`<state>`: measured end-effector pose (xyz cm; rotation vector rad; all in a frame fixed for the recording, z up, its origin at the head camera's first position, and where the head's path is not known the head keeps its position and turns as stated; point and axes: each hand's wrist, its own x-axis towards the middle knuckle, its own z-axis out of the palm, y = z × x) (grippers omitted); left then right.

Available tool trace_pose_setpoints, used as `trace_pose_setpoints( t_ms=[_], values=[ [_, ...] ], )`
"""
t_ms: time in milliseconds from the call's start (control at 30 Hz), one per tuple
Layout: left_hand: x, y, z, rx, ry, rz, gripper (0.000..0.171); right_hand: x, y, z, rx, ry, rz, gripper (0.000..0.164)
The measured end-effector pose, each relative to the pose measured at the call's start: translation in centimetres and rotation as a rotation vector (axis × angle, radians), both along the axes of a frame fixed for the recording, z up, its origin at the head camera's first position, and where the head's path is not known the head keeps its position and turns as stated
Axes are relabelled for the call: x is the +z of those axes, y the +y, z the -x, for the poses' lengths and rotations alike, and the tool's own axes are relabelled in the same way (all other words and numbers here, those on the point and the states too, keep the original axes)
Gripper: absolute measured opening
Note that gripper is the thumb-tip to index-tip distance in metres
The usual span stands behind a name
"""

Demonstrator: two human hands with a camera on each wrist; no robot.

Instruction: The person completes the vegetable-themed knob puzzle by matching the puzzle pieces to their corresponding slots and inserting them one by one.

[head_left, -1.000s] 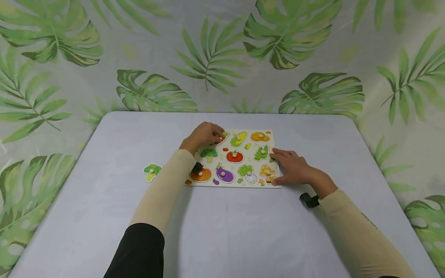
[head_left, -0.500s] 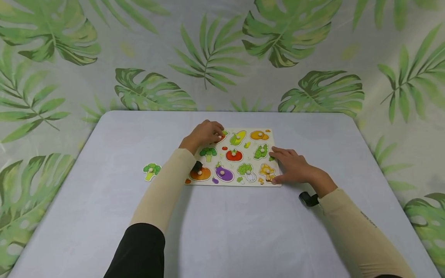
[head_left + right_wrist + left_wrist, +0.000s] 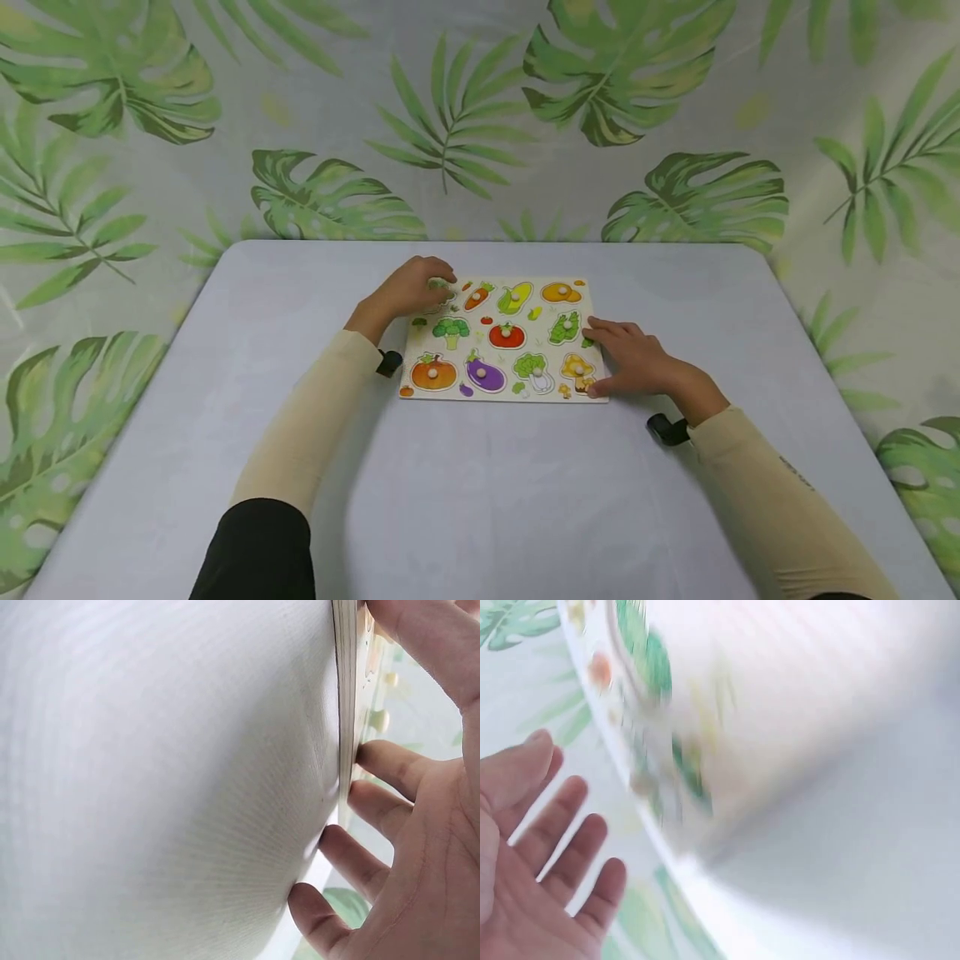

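A pale wooden peg puzzle board (image 3: 538, 343) lies in the middle of the white table, holding vegetable pieces with small round knobs. In the head view my left hand (image 3: 405, 290) is over its far left corner, fingertips at a partly hidden green picture (image 3: 446, 295). The blurred left wrist view shows that hand's fingers (image 3: 570, 796) spread beside the board edge. My right hand (image 3: 633, 362) rests along the board's right edge, thumb at the near corner. Its fingertips touch the board's side and the cloth in the right wrist view. A carrot piece (image 3: 477, 297) sits right of my left hand.
White cloth (image 3: 495, 500) covers the table around the board. A leaf-patterned curtain (image 3: 480, 117) hangs behind and at both sides. Black cameras (image 3: 390, 363) are worn on the wrists, and the left sleeve (image 3: 307, 417) crosses the table's left part.
My left hand has moved left from the carrot piece to the board's far left corner. The loose broccoli piece on the left is now out of sight where the sleeve lies. The right hand stays put.
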<state>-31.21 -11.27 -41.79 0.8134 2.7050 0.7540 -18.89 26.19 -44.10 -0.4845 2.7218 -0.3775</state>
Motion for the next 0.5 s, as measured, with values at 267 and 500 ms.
trace_pose_setpoints(
  t_ms=[267, 500],
  values=[
    [0.0, -6.7, -4.3, 0.054, -0.048, 0.082, 0.032, 0.2, -0.5, -0.3, 0.013, -0.013, 0.015, 0.096],
    [-0.6, -11.2, -7.9, 0.099, -0.016, 0.091, 0.028, 0.0, -0.4, -0.1, -0.009, -0.006, -0.011, 0.096]
  ],
)
